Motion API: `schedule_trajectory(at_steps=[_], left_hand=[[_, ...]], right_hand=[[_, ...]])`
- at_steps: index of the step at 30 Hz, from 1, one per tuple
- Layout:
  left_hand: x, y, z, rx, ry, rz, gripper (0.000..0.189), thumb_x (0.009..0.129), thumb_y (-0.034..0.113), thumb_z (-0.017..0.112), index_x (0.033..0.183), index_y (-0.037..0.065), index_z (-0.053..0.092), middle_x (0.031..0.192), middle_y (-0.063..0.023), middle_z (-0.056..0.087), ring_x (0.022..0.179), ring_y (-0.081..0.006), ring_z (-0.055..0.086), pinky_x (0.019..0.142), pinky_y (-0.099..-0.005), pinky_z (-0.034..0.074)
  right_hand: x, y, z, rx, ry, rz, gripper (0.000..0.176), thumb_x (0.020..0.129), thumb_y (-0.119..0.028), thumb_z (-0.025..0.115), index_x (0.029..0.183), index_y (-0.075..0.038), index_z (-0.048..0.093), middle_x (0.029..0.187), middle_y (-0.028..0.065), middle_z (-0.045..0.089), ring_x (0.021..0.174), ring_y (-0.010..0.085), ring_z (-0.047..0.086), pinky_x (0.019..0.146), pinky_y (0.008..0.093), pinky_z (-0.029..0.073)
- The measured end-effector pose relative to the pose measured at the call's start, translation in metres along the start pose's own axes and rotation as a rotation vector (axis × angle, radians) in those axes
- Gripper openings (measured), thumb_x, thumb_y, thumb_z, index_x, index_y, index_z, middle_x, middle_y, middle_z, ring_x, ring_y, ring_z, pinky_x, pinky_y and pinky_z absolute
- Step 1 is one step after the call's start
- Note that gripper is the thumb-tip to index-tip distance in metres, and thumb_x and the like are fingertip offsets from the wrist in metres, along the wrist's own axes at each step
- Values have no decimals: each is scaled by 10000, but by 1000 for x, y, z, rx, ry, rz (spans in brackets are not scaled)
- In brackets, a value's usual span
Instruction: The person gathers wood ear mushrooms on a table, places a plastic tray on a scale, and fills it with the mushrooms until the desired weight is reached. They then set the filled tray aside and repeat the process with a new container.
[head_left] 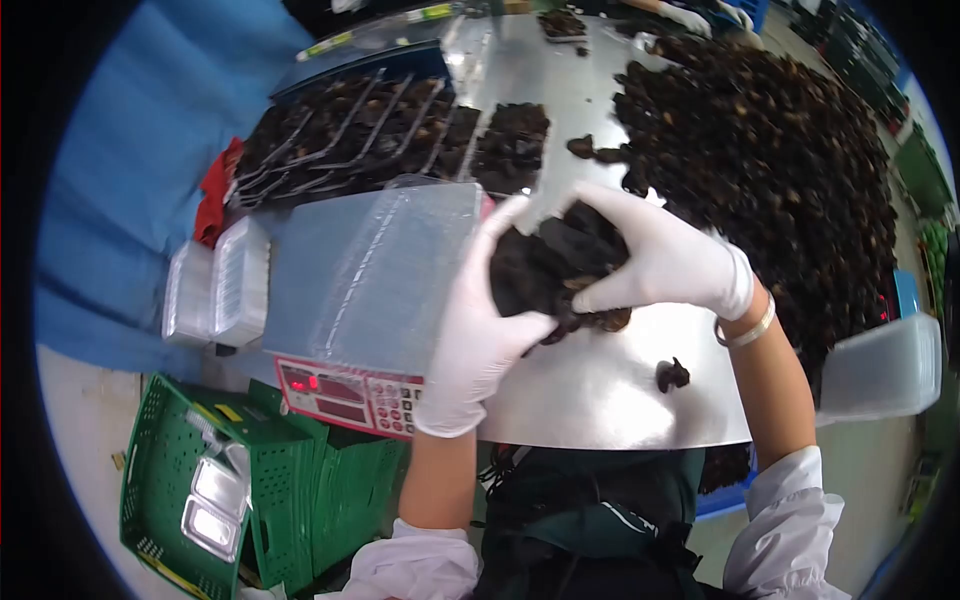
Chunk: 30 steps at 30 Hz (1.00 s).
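Note:
Both my gloved hands are cupped round a clump of dark mushrooms (535, 268) that look like wood ear, above the steel table. My left hand (470, 325) curves along the clump's left side, thumb at its lower edge. From the right, my right hand (670, 255) presses on it with thumb and fingers. Whether a tray lies under the clump is hidden. Left of my hands is a digital scale (345, 392) with red trim, a lit display and a plastic-covered top. One loose mushroom piece (672, 375) lies on the table.
A large mushroom heap (760, 150) covers the table's right side. Filled trays (350, 125) stand at the back left. Stacked clear trays (240, 280) sit left of the scale. A clear plastic container (880, 368) is at the right edge. Green crates (270, 480) stand below. A co-worker's gloved hand (685, 18) shows far back.

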<state>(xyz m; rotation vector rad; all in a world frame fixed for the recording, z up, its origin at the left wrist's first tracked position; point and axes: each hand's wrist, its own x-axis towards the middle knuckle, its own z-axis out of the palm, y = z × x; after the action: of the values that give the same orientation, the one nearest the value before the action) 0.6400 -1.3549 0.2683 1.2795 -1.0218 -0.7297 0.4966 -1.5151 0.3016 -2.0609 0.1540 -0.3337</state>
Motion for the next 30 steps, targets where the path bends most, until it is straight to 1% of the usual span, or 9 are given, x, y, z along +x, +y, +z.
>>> schedule_trajectory(at_steps=[1, 2, 4, 9, 13, 20, 24, 27, 30], left_hand=[[-3, 8, -15, -114, 48, -49, 847, 683, -94, 658, 1485, 59, 431, 1362, -117, 543, 1255, -201, 534, 1071, -330, 428], [-6, 35, -37, -59, 146, -156, 830, 695, -94, 658, 1480, 54, 432, 1345, -115, 555, 1232, -195, 552, 1049, -328, 447], [-12, 54, -68, 21, 257, -211, 808, 713, -92, 661, 1475, 56, 435, 1297, -112, 582, 1156, -182, 591, 1005, -321, 478], [-41, 28, -124, 504, 268, -99, 844, 692, -42, 718, 1484, 43, 438, 1301, -102, 587, 1179, -193, 583, 1049, -332, 443], [-64, 28, -126, 843, 210, -81, 856, 698, -4, 738, 1499, 53, 439, 1439, -123, 489, 1353, -249, 468, 1142, -365, 353], [-79, 33, -123, 857, 333, -11, 709, 789, 55, 748, 1456, 77, 508, 1492, -177, 450, 1399, -332, 419, 1160, -426, 343], [-84, 18, -78, 705, 611, 266, 411, 812, -31, 634, 1223, -48, 625, 1231, -173, 627, 1142, -299, 603, 1019, -407, 451], [-99, 3, -18, 628, 135, 319, 326, 764, -18, 643, 1085, 8, 696, 1109, -124, 667, 1022, -241, 637, 907, -357, 507], [-96, -45, 32, 394, -148, 268, 343, 817, 40, 715, 1160, 46, 695, 1191, -129, 654, 1070, -329, 625, 949, -417, 507]], right_hand=[[26, 2, 6, -84, 1, -200, 498, 712, -74, 794, 1145, -12, 556, 1070, 169, 578, 876, 261, 658, 759, 355, 563], [63, -37, 15, 25, -138, -2, 505, 719, -33, 790, 1165, -27, 553, 966, 68, 653, 807, 156, 665, 698, 283, 561], [104, -38, 31, 101, -295, 35, 456, 730, -40, 786, 1111, -24, 536, 879, 70, 638, 720, 157, 669, 599, 285, 554], [167, -1, 66, -375, -383, -331, 594, 714, -86, 767, 1280, -80, 585, 1281, 188, 548, 1125, 322, 598, 957, 391, 511], [162, 5, 51, -260, -477, -157, 596, 723, 1, 653, 1308, -97, 596, 1357, 165, 556, 1256, 330, 532, 1095, 385, 418], [80, 24, -1, -46, -23, -10, 461, 900, 19, 506, 1333, -95, 612, 1430, 43, 573, 1317, 181, 508, 1101, 330, 402], [16, 106, -14, -241, 137, 190, 369, 995, -189, 531, 1345, -95, 598, 1355, 122, 608, 1267, 278, 525, 1113, 403, 395], [-33, 130, 28, -853, 144, 250, 625, 940, -549, 603, 1444, -188, 521, 1537, 271, 378, 1397, 524, 335, 1148, 570, 304], [-75, 97, 57, -756, 5, 271, 633, 932, -494, 631, 1457, -162, 509, 1550, 274, 357, 1405, 514, 337, 1152, 560, 305]])
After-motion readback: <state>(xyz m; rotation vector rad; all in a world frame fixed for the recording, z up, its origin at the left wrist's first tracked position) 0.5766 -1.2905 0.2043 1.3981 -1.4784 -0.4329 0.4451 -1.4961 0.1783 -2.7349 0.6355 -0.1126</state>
